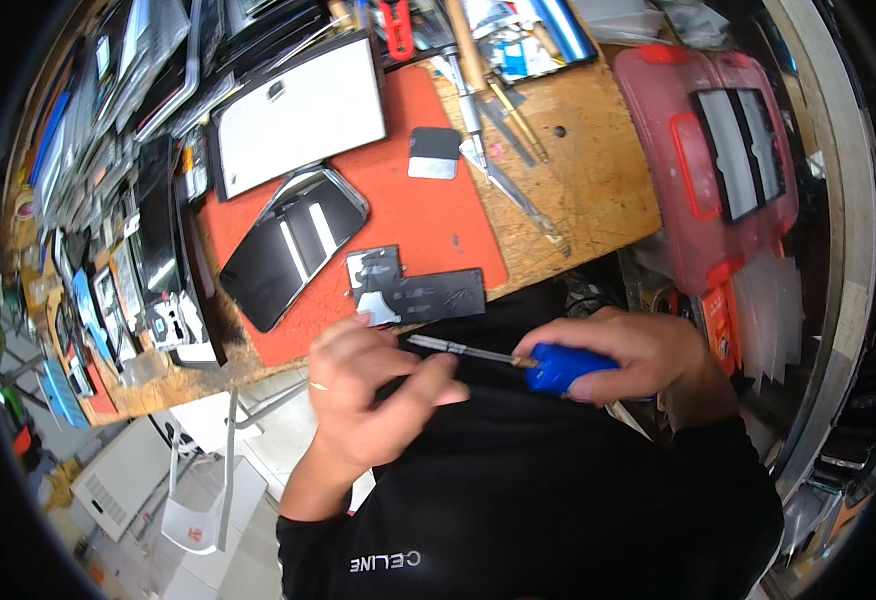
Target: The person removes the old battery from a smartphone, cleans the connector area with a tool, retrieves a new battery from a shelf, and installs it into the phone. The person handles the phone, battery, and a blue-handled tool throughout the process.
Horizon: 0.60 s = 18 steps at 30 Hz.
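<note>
My right hand (628, 355) is closed around a blue-handled tool (563, 368) with a brass collar and a slim metal shaft pointing left. Opposite its tip is my left hand (373, 385), slightly blurred, with fingers partly curled and the thumb apart; I see nothing held in it. A ring-like band shows on one finger. Just beyond the left fingertips, an L-shaped black phone battery (448, 293) with a silvery patch lies at the near edge of the red mat (428, 225). Further left on the mat rests a dark-screened phone (293, 245), lying at a slant.
A white-faced tablet-like panel (303, 115) and a small black-and-silver card (434, 153) lie farther back. Tweezers (518, 195) and a brass-coloured tool (520, 120) are on the wooden bench (608, 190). Phone parts crowd the left; a red translucent case (678, 160) stands right.
</note>
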### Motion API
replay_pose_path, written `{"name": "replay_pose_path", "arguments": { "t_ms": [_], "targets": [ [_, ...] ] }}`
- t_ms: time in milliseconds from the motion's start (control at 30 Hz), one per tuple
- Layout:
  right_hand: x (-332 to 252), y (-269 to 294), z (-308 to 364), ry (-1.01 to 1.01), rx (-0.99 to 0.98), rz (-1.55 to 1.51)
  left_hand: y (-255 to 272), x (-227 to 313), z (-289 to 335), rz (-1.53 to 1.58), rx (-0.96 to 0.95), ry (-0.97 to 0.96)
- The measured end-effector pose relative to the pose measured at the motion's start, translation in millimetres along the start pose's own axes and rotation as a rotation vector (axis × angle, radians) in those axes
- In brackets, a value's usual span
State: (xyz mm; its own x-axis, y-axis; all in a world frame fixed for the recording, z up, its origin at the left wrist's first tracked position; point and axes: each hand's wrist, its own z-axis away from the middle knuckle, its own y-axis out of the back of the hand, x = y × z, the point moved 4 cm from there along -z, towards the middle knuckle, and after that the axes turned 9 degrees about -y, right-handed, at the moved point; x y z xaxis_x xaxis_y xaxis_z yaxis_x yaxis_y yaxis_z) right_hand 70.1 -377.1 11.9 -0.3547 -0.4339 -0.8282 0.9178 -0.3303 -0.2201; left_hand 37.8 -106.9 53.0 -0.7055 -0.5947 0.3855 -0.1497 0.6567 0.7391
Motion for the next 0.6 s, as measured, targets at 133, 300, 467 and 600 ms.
{"name": "replay_pose_path", "arguments": {
  "t_ms": [133,300,467,600],
  "targets": [
    [-34,-12,-21,0.109,-0.088,0.326,12,13,6,0.008,-0.423,-0.252],
    [-66,-27,-7,0.098,-0.384,0.613,49,34,16,0.283,-0.648,-0.349],
    [-98,-41,6,0.258,-0.29,0.769,77,42,20,0.285,-0.562,-0.348],
    [-112,-42,4,0.263,-0.278,0.828,84,40,23,0.271,-0.543,-0.338]
  ]
}}
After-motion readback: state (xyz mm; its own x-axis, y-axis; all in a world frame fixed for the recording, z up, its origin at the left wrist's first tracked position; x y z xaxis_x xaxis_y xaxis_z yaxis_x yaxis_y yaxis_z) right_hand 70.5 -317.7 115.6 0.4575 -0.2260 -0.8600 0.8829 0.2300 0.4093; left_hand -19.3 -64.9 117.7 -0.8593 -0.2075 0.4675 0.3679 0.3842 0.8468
